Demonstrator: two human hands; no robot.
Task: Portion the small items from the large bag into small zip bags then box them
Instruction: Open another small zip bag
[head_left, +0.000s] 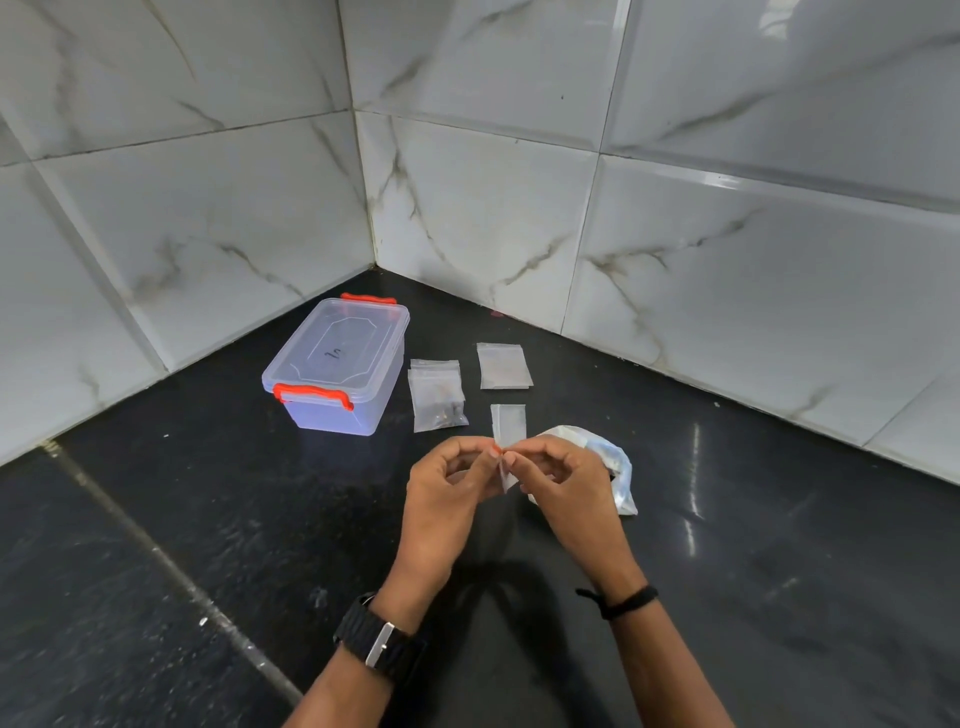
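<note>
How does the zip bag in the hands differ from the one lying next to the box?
The held zip bag is upright, pinched at one edge by the left hand and right hand, and looks empty. The bag beside the box lies flat on the counter, untouched, with dark items inside. Both are small and clear.

Bright, even light from overhead and slightly behind, with the glossy white marble-veined wall tiles (675, 156) catching soft sheen at upper right. The polished black stone desk (260, 519) throws back thin white glare streaks on the right and a bluish glow beneath the clear plastic box with orange clips (335, 364). Soft shadows pool under the forearms. Wide-angle bending curves the tile lines toward the edges; focus is fairly sharp throughout.
</note>
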